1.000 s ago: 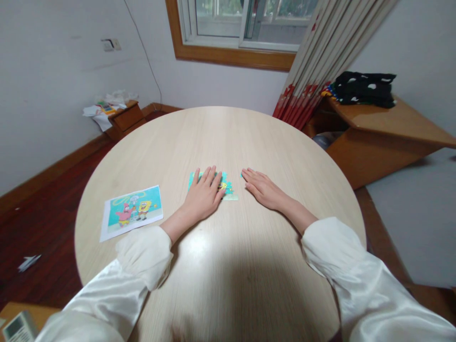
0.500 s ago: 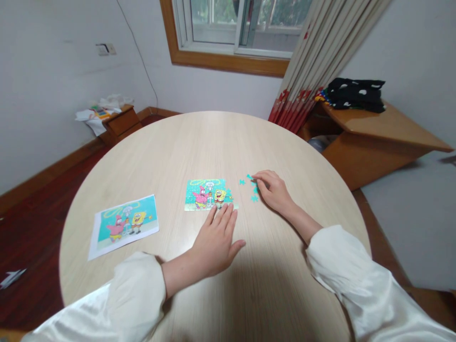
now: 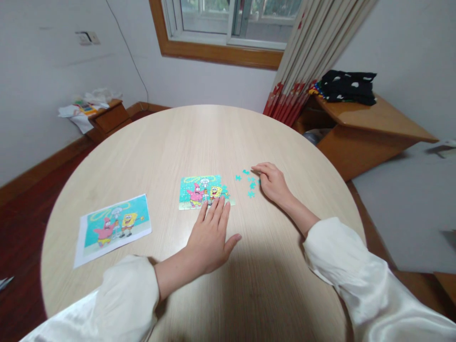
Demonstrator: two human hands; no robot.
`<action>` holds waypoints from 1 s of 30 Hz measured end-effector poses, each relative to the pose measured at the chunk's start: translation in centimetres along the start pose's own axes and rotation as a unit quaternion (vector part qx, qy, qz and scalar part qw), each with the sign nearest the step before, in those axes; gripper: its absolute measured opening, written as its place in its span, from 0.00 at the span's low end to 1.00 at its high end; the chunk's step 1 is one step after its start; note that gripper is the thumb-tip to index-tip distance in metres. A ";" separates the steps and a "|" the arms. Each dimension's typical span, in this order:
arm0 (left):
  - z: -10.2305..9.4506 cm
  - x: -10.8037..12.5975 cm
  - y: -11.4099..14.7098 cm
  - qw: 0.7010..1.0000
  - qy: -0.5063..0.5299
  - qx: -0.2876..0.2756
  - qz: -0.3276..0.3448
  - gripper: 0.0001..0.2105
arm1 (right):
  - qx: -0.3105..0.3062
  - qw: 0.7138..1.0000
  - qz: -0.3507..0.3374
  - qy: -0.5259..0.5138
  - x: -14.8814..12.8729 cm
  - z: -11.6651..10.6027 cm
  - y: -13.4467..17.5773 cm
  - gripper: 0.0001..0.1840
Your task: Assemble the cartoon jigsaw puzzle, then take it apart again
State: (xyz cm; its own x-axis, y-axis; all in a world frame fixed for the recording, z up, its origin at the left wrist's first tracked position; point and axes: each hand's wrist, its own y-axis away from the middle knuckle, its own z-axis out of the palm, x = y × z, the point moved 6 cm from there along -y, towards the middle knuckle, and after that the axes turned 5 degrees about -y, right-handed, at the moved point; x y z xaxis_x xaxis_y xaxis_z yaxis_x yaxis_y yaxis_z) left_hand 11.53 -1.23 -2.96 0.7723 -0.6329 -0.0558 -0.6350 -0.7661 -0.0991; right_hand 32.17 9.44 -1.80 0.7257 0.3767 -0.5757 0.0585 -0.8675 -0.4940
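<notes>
head view: looks forward and down on a round, pale wooden table (image 3: 185,137), curving at its far edge below a window (image 3: 228,23) and a curtain (image 3: 302,52). shows a broad stretch of wood between the puzzle (image 3: 203,191) and that far edge, and another from the left hand (image 3: 210,237) toward the near side. leaves a strip between the puzzle and the printed sheet (image 3: 114,228) to its left, and a wide band from the right hand (image 3: 274,183) out to the right edge, well short of a wooden cabinet (image 3: 381,123) with black cloth (image 3: 349,88) on top. places the sheet near the left edge, turned at a slant, cartoon side up.

sets the puzzle near the middle of the table, lying flat, straight along its left side and ragged at upper right. scatters turquoise loose pieces (image 3: 251,185) just right of that ragged side, apart from it, between puzzle and right hand.

stretches the left hand flat, palm down, fingers slightly parted and thumb out wide, fingertips over the near edge of the puzzle. curls the right hand loosely beside the loose pieces, partly hiding one, index finger pointing out to the left. cannot tell of any piece pinched in it. wears wide white sleeves (image 3: 124,285) behind both hands.
</notes>
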 end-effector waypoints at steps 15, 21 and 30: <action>0.0 0.1 -0.1 1.000 0.010 -0.008 -0.004 0.36 | -0.066 0.996 -0.030 0.057 -1.9 1.1 -0.2 0.14; -0.1 0.2 0.0 1.000 0.009 -0.005 -0.004 0.35 | -0.045 0.995 -0.017 0.084 -1.9 1.7 -1.6 0.17; -0.1 0.2 0.0 1.000 0.008 -0.019 -0.003 0.36 | -0.029 0.997 0.007 0.070 -1.8 2.3 -2.3 0.14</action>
State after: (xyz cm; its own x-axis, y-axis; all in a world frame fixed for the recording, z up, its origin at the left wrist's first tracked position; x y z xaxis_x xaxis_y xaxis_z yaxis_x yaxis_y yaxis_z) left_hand 11.73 -1.37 -2.83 0.7753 -0.6304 -0.0388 -0.6315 -0.7728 -0.0624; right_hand 29.14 11.56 -1.13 0.8147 0.3194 -0.4840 0.0842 -0.8910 -0.4462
